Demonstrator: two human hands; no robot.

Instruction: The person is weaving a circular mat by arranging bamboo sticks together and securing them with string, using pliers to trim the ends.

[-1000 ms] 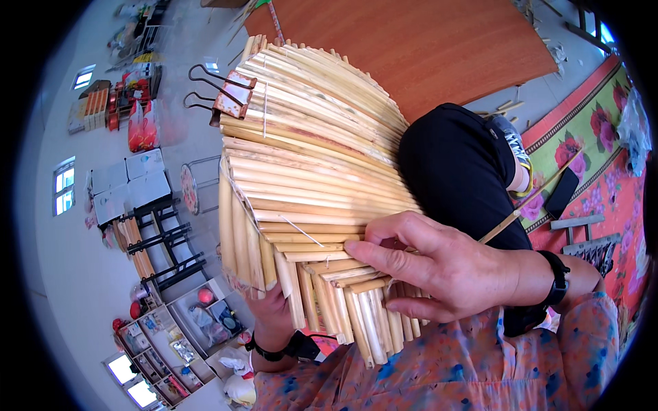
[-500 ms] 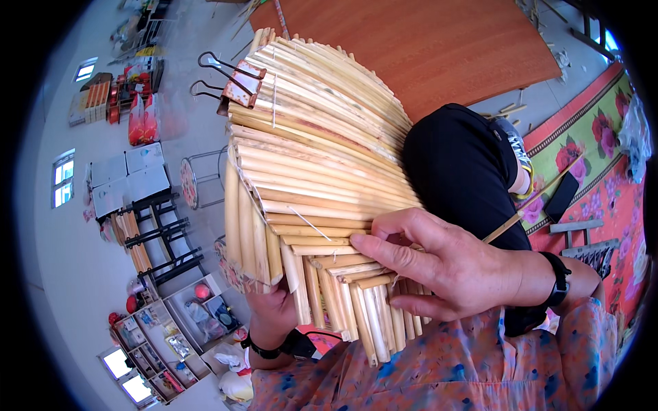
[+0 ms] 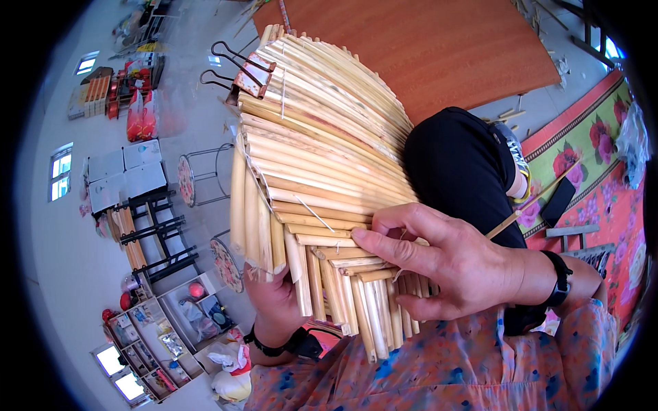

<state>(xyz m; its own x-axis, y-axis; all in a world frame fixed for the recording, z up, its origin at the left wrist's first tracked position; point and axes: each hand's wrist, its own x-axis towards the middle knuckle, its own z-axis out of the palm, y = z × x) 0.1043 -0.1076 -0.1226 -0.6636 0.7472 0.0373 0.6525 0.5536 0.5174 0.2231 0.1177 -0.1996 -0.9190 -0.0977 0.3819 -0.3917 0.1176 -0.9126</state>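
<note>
Straw-coloured, split-reed woven panel (image 3: pixel 329 164), one in number, lies at the centre of the view, its long reeds fanning toward 12 o'clock and its shorter reed ends pointing toward 6 o'clock. The reeds are too many and too overlapped for a reliable count. One rust-spotted white binder clip with two dark wire handles (image 3: pixel 253 75) grips the panel edge at 11 o'clock. Two pieces of white thread are noted on the face, the plainer one (image 3: pixel 314 212) slanting just above the right forefinger. Two bare hands are present. The right hand (image 3: pixel 452 264), at 4 o'clock, has thumb and forefinger standing apart, the forefinger tip touching the reeds. The left hand (image 3: pixel 274 301), at 7 o'clock, is under the panel edge; its fingers are hidden, so whether they are clamped cannot be told. Each wrist bears one dark band. One long tan stalk (image 3: pixel 507 222) extends from near the right hand toward 2 o'clock. A black-clothed knee (image 3: pixel 452 161) adjoins the panel at 2 o'clock. Surfaces: one reddish-brown wooden board (image 3: pixel 411 48) at 1 o'clock, and flowered red-and-green matting (image 3: pixel 579 137) near 2 o'clock, over pale grey floor (image 3: pixel 212 130). Room: two round floral-topped stools (image 3: pixel 185 179) between 8 and 10 o'clock; one compartmented shelf unit (image 3: pixel 147 342) at 8 o'clock, filled with small goods.
</note>
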